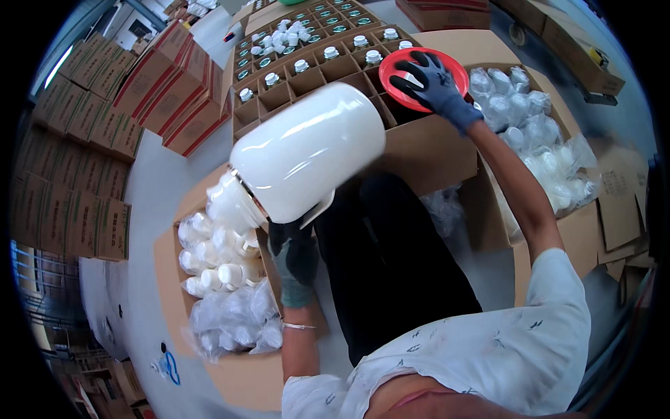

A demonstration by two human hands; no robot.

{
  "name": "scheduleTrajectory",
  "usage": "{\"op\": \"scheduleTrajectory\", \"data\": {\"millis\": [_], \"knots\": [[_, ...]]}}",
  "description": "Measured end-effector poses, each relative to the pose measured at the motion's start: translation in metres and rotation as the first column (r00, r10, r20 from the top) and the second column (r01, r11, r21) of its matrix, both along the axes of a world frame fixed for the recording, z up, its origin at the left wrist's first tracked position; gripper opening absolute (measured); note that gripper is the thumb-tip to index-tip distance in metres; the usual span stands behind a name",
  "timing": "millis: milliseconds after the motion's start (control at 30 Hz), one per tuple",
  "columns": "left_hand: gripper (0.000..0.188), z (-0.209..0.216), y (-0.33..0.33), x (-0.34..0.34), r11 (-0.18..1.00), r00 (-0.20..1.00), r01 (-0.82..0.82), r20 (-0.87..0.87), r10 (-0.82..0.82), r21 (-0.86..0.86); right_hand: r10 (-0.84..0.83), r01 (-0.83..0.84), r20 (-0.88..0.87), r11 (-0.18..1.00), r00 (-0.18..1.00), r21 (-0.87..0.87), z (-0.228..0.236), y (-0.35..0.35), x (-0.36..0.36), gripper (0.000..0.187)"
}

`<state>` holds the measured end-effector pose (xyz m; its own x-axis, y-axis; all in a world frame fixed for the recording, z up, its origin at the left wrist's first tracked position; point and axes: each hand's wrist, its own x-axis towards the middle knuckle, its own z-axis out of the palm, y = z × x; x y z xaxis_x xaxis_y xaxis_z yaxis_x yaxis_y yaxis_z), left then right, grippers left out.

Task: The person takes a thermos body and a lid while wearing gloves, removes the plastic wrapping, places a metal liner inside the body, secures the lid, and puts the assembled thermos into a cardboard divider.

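A large glossy white thermos jug (310, 150) lies tilted across the middle, its base to the upper right and its mouth end to the lower left. My gloved left hand (292, 258) is closed on it near the handle, the fingers partly hidden beneath. My right hand (434, 84), in a grey-blue glove with dark fingertips, reaches over a red bowl (457, 68) with its fingers apart. Something white shows under those fingers. The bowl rests on a divided carton (300, 82) that holds several silver-topped bottles (331, 53) in its compartments.
Small white caps (283, 36) lie heaped on the far cells. At my left stands an open carton (167, 279) of bagged white parts (227, 276); another with bagged pieces (520, 105) is at my right. Stacked boxes (174, 91) line the left. Cardboard sheets (618, 209) lie at far right.
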<state>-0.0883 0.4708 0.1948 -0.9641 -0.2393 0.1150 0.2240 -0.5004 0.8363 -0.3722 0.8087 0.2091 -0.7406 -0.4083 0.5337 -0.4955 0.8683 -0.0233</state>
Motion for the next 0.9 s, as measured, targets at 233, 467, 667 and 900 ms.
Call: {"op": "scheduleTrajectory", "data": {"millis": [233,467,667,900], "knots": [[0.043,-0.023,0.008,0.006,0.664,0.994,-0.078,-0.106,-0.002,-0.743,0.89,0.035,0.168,0.169,0.424,-0.985,0.034,-0.073,0.14,0.039],[0.039,-0.019,0.038,0.009,0.814,0.991,0.119,0.119,-0.061,-0.568,0.816,-0.591,0.32,0.572,0.481,-0.569,-0.008,-0.078,0.228,0.034],[0.037,-0.019,0.014,0.037,0.94,0.99,0.115,0.115,-0.082,-0.322,0.84,-0.191,0.387,0.481,0.381,-0.856,-0.034,-0.05,0.221,0.022],[0.039,-0.066,0.031,0.053,0.396,0.992,-0.117,-0.089,0.088,-0.911,0.835,-0.445,0.367,0.535,0.411,-0.719,0.0,-0.08,0.244,0.023]]}}
